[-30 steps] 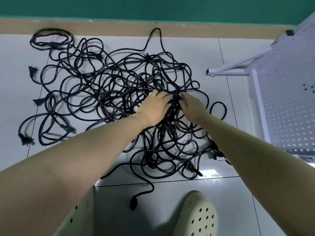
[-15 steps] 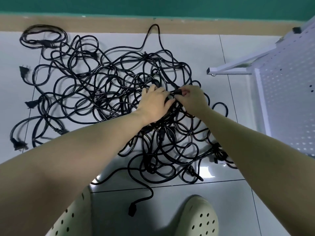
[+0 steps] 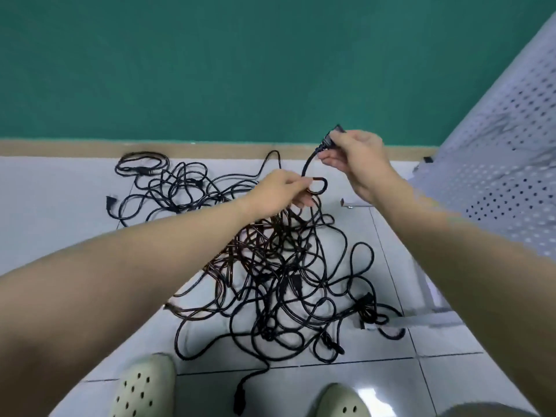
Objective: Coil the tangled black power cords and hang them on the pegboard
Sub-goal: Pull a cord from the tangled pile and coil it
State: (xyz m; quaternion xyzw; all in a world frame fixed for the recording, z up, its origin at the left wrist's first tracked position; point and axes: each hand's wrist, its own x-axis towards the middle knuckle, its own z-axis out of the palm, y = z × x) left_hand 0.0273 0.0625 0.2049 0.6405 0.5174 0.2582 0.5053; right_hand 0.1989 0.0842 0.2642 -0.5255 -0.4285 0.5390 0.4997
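A tangle of black power cords (image 3: 279,278) lies on the white tiled floor in front of me. My right hand (image 3: 358,158) is raised above the pile and pinches a black plug end (image 3: 331,139) of one cord. That cord (image 3: 308,165) curves down to my left hand (image 3: 282,191), which grips it in a small loop just below. From my left hand the strands hang into the heap. The white pegboard (image 3: 505,164) stands at the right, with nothing visible hanging on it.
A green wall (image 3: 240,70) with a tan skirting strip closes off the far side. The pegboard's white frame foot (image 3: 421,320) lies on the floor by the cords. My two pale clogs (image 3: 141,386) stand at the bottom edge. A loose plug (image 3: 240,398) lies between them.
Both hands have lifted off the pile. The right hand pulled a plug end up and away, and the left hand now holds the same cord below it. The view has tilted upward.
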